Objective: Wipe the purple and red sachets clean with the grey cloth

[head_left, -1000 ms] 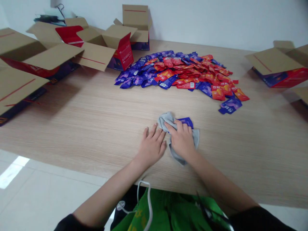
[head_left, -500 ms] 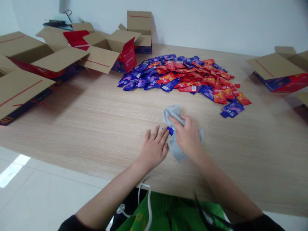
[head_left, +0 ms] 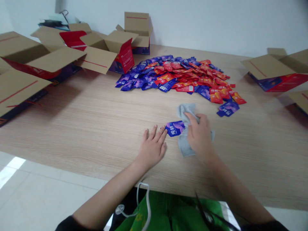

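Note:
A purple sachet [head_left: 175, 128] lies flat on the wooden table [head_left: 96, 128] in front of me, its printed face up. My left hand [head_left: 153, 147] rests flat with fingers stretched out, the fingertips touching the sachet's narrow left end. On the sachet's right end lies a light grey cloth [head_left: 186, 143], which covers that end. My right hand [head_left: 200, 134] grips the cloth from above, its fingers bent into the fabric and slightly blurred. Beyond the hands spreads a heap of purple and red sachets [head_left: 173, 75]. One loose purple sachet [head_left: 228, 108] lies at the heap's near right edge.
Open cardboard boxes [head_left: 57, 59] crowd the left side, with another upright box [head_left: 137, 24] by the wall. At the right stands one more open box [head_left: 276, 73], and part of a further box [head_left: 300, 101] shows at the frame edge.
My right hand and the cloth have slid to the right along the purple sachet, uncovering most of its printed face. My left hand stays on the sachet's left end.

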Demonstrator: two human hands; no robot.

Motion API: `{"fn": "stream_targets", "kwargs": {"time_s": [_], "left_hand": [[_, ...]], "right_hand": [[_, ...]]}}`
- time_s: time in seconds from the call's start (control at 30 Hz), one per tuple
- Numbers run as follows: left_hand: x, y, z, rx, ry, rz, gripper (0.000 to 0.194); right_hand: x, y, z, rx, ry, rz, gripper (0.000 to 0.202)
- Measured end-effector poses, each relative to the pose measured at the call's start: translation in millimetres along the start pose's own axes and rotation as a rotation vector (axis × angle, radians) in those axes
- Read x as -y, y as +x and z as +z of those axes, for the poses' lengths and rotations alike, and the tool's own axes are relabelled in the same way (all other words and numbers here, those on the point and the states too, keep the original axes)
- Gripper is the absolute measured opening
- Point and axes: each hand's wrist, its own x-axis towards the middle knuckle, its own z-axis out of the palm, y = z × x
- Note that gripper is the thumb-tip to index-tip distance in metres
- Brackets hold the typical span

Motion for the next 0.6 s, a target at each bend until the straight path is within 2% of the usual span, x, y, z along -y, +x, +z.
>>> {"fn": "stream_targets", "kwargs": {"time_s": [0.07,0.13,0.2,0.33,0.4,0.47,0.53,0.6], "left_hand": [[0.5,0.2,-1.2,0.013,-0.003,-0.003,0.052],[0.9,0.2,-1.9,0.022,-0.011,-0.006,0.051],[1.2,0.2,-1.8,0.02,-0.018,-0.004,0.052],[0.5,0.4,-0.2,0.014,-0.024,-0.005,0.054],[-0.2,0.7,-0.1,0.013,-0.025,-0.01,0.054],[-0.7,1.0,-1.1,0.015,-0.026,-0.011,0.054],[-0.8,1.1,-2.7,0.023,-0.024,-0.009,0.053],[-0.3,1.1,-4.2,0.037,-0.025,-0.002,0.052]], "right_hand": [[30.0,-6.7,6.5,0.085,-0.017,-0.131,0.051],[39.9,-15.7,14.1,0.162,-0.049,-0.157,0.05],[25.4,-22.0,18.4,0.183,-0.103,-0.087,0.05],[-30.8,-17.9,10.8,0.16,-0.21,0.152,0.049],[-38.6,-11.1,2.9,0.126,-0.177,0.224,0.047],[-22.6,-6.8,-1.8,0.063,-0.083,0.199,0.048],[8.3,-7.4,-0.8,0.04,0.008,0.075,0.05],[36.2,-11.9,5.1,0.114,0.039,-0.073,0.052]]}}
